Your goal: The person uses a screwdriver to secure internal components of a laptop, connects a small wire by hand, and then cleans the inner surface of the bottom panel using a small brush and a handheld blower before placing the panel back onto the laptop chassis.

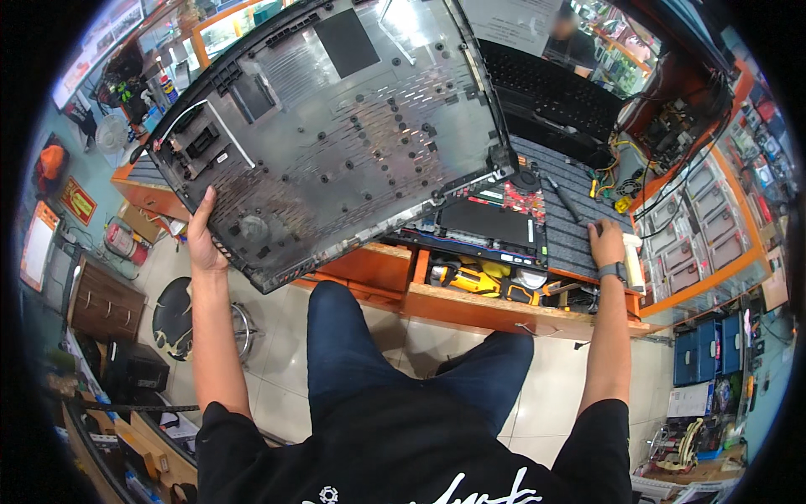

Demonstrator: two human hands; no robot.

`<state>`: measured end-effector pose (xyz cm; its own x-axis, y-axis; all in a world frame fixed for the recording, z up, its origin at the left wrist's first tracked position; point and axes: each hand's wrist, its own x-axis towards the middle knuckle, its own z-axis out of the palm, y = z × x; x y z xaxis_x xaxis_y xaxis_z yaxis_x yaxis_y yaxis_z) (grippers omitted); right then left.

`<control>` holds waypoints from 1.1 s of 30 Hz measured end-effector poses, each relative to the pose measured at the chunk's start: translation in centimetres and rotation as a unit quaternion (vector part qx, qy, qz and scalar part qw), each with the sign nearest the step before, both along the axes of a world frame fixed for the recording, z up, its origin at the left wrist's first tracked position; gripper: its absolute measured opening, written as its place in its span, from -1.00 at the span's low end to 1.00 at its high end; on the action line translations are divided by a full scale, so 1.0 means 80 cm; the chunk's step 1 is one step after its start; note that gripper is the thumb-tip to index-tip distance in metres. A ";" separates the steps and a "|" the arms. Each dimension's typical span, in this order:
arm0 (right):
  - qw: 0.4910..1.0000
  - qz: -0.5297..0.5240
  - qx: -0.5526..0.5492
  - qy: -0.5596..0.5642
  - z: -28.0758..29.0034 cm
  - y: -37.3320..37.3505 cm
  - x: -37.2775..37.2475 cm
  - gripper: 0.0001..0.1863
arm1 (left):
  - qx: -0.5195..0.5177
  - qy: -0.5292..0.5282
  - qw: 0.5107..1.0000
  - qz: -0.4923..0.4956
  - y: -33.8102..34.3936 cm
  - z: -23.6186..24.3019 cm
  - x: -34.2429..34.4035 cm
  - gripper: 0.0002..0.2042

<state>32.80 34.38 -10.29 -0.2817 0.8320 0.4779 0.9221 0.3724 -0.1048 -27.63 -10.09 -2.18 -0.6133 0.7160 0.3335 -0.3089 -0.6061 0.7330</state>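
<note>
My left hand [204, 235] grips the lower left corner of a laptop bottom cover [311, 160], thumb on its inner face. The cover is raised and tilted, its vented black inside toward me. Behind its lower right edge, the opened laptop [495, 223] lies on the bench, with a black battery, red board and fan showing. My right hand [606, 245] rests at the bench's right side with curled fingers; what is under them is hidden. Beside it is a cream-coloured handle-like thing [632, 262]. A dark slim tool [564, 197] lies on the grey ribbed mat [579, 172].
An open drawer [478, 304] below the bench holds yellow and black tools. A black keyboard panel [546, 97] stands behind. Cables [642, 164] and a glass-front cabinet [705, 218] are on the right. A round stool [175, 315] stands left of my knees. A person [571, 42] is beyond the bench.
</note>
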 end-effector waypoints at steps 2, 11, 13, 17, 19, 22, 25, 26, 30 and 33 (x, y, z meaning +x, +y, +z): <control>1.000 0.013 0.024 0.013 0.001 0.001 0.003 -0.77 | -0.002 -0.012 1.000 -0.004 0.003 0.003 0.015 -0.65; 0.990 0.020 -0.005 0.138 -0.014 0.004 0.022 -0.64 | 0.012 -0.037 0.995 -0.087 0.064 -0.021 0.075 -0.63; 0.989 0.042 -0.036 0.136 -0.007 0.008 0.025 -0.60 | 0.021 -0.039 0.989 -0.144 0.079 -0.015 0.100 -0.61; 0.977 0.046 -0.035 0.204 0.017 -0.015 0.041 -0.59 | 0.006 -0.056 0.983 -0.174 0.107 -0.038 0.130 -0.60; 0.941 0.078 -0.043 0.328 0.039 -0.054 0.049 -0.55 | -0.010 -0.060 0.983 -0.174 0.121 -0.032 0.164 -0.60; 0.815 0.192 -0.183 0.515 0.102 -0.151 0.032 -0.41 | -0.080 -0.061 0.987 -0.124 0.122 -0.031 0.182 -0.61; 0.641 0.295 -0.259 0.659 0.110 -0.205 0.063 -0.29 | -0.141 -0.020 0.979 -0.146 0.156 -0.016 0.229 -0.63; 0.572 0.323 -0.290 0.696 0.115 -0.224 0.066 -0.27 | -0.138 -0.029 0.978 -0.156 0.167 -0.007 0.243 -0.68; 0.654 0.194 -0.207 0.701 0.095 -0.249 0.100 -0.42 | -0.212 -0.017 0.953 -0.218 0.199 0.027 0.296 -0.70; 0.600 0.168 -0.222 0.750 0.078 -0.257 0.097 -0.56 | -0.159 -0.068 0.934 -0.313 0.207 0.030 0.299 -0.71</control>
